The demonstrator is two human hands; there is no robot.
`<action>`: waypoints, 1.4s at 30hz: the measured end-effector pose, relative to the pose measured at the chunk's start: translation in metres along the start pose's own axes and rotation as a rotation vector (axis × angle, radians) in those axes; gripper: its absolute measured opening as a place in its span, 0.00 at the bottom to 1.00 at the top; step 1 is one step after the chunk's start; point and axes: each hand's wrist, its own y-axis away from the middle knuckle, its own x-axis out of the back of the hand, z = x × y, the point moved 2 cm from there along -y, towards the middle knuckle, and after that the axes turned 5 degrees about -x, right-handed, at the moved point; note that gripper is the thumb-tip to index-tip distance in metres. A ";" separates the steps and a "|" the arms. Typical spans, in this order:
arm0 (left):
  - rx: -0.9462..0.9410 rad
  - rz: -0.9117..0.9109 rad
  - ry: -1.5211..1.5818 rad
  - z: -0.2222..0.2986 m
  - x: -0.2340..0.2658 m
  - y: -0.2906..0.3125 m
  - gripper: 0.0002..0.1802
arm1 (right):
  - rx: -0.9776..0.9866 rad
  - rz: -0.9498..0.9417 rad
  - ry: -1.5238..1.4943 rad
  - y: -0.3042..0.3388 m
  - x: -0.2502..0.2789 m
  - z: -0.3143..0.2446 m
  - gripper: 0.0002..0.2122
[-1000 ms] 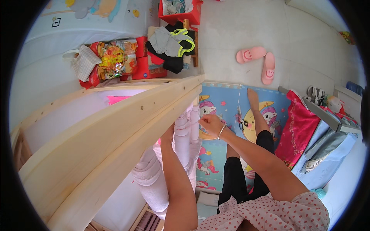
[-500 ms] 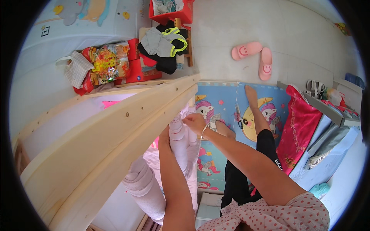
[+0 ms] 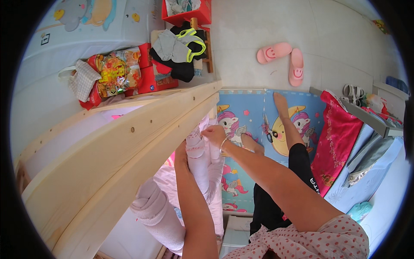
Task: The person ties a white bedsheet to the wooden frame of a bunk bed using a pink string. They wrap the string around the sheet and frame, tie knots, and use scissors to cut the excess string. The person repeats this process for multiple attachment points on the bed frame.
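Observation:
A pale pink cloth rolled into a thick tube (image 3: 199,166) stands between my forearms, behind the wooden bed rail (image 3: 129,140). My right hand (image 3: 213,135), a bangle at its wrist, is closed in a pinch at the top edge of this roll. Against the roll's left side lies my left hand (image 3: 182,152), its fingers mostly hidden by the rail and the cloth. A second pale pink roll (image 3: 158,213) leans to the left of my left forearm, its coiled end facing up. Pink bedding (image 3: 166,175) shows below and between the rolls.
The rail runs diagonally across the left. Clothes (image 3: 179,49), a colourful package (image 3: 118,71) and a red box (image 3: 187,16) lie beyond it. Pink slippers (image 3: 274,52) sit on the tiles past a unicorn mat (image 3: 241,108). A red cloth (image 3: 336,136) hangs at right.
The whole view has shifted slightly. My right hand stays pinched at the top of the roll, and my left hand stays beside it. The second roll's coiled end looks slightly looser.

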 end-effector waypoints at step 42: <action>-0.068 -0.037 -0.095 0.015 -0.014 0.018 0.09 | -0.389 -0.366 -0.435 0.008 0.004 -0.013 0.06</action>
